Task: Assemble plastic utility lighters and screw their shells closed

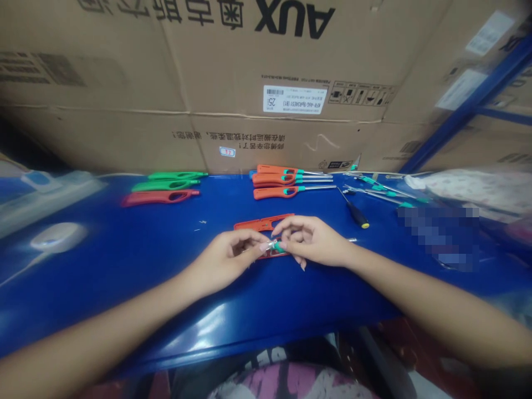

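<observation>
My left hand [233, 252] pinches a small silvery part [269, 245] between thumb and fingers, over the middle of the blue table. Touching it from the other side, my right hand [316, 239] is closed on a green lighter piece [279, 247]. A bit of metal rod [352, 240] shows beyond the right hand, but I cannot tell whether it joins the green piece. Just behind the fingers lies an orange lighter shell half [253, 224], partly hidden by the right hand. Another reddish shell piece is mostly covered beneath the hands.
Orange lighters [274, 192] with metal rods lie behind. Back left are green and red lighter bodies [166, 187]. A screwdriver [355, 210] and several green-ended rods [386, 194] lie right. A tape roll [58, 237] sits left. Large cardboard boxes [233, 66] stand behind the table [233, 310].
</observation>
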The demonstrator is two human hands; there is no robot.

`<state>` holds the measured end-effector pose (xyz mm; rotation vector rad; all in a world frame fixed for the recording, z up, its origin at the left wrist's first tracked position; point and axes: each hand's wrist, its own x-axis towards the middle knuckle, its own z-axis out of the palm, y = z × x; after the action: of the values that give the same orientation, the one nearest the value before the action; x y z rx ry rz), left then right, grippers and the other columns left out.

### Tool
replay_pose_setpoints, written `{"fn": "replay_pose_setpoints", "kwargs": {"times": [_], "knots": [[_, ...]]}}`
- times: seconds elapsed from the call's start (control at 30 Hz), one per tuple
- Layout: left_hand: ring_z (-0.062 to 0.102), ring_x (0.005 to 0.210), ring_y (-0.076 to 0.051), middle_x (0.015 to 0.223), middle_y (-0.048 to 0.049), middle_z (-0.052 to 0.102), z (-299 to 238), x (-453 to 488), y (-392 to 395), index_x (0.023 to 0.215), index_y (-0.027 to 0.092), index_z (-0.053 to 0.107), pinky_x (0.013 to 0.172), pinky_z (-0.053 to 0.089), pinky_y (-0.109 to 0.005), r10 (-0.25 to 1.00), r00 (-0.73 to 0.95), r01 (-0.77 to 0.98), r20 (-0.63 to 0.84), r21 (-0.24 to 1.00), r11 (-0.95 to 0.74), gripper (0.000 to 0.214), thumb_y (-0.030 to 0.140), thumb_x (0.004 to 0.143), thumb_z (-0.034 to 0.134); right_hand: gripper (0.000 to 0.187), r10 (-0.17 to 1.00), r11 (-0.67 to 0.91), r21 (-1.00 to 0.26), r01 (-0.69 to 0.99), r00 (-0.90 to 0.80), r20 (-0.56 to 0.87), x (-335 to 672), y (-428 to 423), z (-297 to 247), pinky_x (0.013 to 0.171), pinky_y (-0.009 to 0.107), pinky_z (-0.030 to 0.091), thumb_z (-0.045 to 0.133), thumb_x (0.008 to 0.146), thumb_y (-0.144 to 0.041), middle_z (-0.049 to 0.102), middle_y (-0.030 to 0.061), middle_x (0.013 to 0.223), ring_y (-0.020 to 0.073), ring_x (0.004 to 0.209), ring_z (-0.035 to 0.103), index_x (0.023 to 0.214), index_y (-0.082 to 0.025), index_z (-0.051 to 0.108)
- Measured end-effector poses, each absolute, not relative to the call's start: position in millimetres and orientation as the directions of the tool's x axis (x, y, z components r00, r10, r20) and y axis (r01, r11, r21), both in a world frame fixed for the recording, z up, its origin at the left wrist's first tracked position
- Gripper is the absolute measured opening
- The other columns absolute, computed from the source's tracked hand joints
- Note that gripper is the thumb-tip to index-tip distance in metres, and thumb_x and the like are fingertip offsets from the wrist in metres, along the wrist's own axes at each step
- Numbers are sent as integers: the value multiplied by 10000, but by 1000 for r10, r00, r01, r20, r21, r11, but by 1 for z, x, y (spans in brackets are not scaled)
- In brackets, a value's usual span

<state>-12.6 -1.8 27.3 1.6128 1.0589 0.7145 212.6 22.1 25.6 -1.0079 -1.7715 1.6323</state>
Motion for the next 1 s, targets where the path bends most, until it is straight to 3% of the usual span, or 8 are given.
{"fn": "replay_pose_setpoints", "kwargs": {"times": [0.23,0.43,0.6,0.77,1.0], "knots": [[709,939,-203,1040,-88,763,20,-14,2,1009,133,709,900,550,-330,933,344,161,-104,986,51,337,382,788,766,175,812,-64,-993,101,-573,-111,213,22,25,472,226,590,654,821,-198,627,-25,747,89,536,630,957,-169,548],[715,931,-205,1025,-85,768,21,-14,2,1001,133,718,886,559,-329,933,348,170,-95,985,37,330,396,805,755,250,807,-30,-976,217,-571,-152,214,23,23,483,214,564,686,869,-342,663,-17,632,95,481,632,992,-137,615],[718,873,-177,987,-70,768,19,-14,2,1009,133,707,850,575,-313,933,351,150,-72,988,19,292,340,808,753,307,812,-7,-977,212,-569,-129,215,23,21,488,206,557,706,865,-393,668,-17,631,88,470,635,1002,-124,655],[730,928,-193,1010,-74,776,15,-15,3,1006,137,710,918,571,-348,930,357,96,-93,993,62,302,314,773,782,335,809,-49,-978,201,-567,-157,214,23,22,494,214,579,725,846,-393,677,-10,642,100,501,651,1034,-123,658],[734,932,-209,1023,-84,781,16,-15,3,1024,140,748,918,568,-358,931,348,140,-107,988,61,309,342,792,767,312,813,-45,-981,188,-564,-145,214,23,18,527,236,604,732,840,-409,707,19,663,114,538,671,950,-125,665]]}}
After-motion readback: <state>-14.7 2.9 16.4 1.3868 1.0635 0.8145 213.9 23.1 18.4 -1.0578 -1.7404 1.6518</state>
